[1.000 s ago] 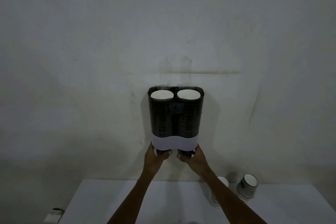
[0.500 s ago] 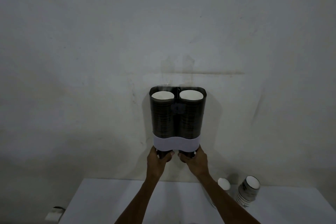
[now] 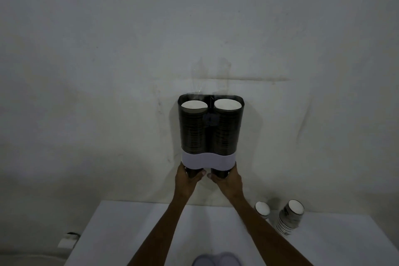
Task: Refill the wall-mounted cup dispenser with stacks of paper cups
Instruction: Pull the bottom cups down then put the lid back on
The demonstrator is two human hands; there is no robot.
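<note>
Hands unmoved — dispenser (image 3: 210, 127) upright, 2 tubes vertical.

Dim, grainy scene — the plain grey plaster wall (image 3: 108, 49) darkens toward the corners; the flat white desk (image 3: 121, 233) looks brightest, soft shadows flank the dark twin-tube dispenser (image 3: 210, 129).

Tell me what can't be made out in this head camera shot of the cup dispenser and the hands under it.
- Cup bottoms under the dispenser: head view, wrapped by the left hand and right hand.
- Print on the spare cup stack: too small, dim.
- Lone cup: lower part hidden behind the right forearm.
- Pale object at the bottom edge: cut off, blurred.
- Small thing left of the table: too dark.
</note>
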